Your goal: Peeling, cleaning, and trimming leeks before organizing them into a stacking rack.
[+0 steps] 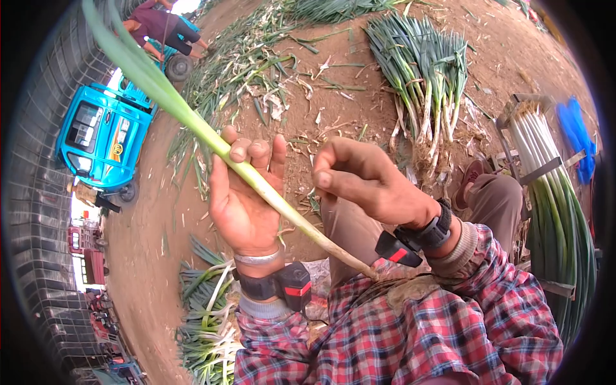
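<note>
My left hand (252, 187) is palm up, with its fingers curled around the pale stem of a long green onion (262, 185). The stalk runs diagonally. Its green leaves reach the upper left, and its root end is down by the lap of my checked garment. To the right of the stem, my right hand (370, 178) is held apart from it. Thumb and forefinger are drawn together there, and I see nothing between them. Both wrists carry black strapped devices.
A bundle of untrimmed green onions (426, 77) lies ahead on the soil. Cleaned stalks (553, 183) fill a metal rack at right. More onions (207, 317) lie at lower left, with leaf scraps (240, 72) beyond. A blue three-wheeled vehicle (108, 137) and a person (161, 26) are farther off.
</note>
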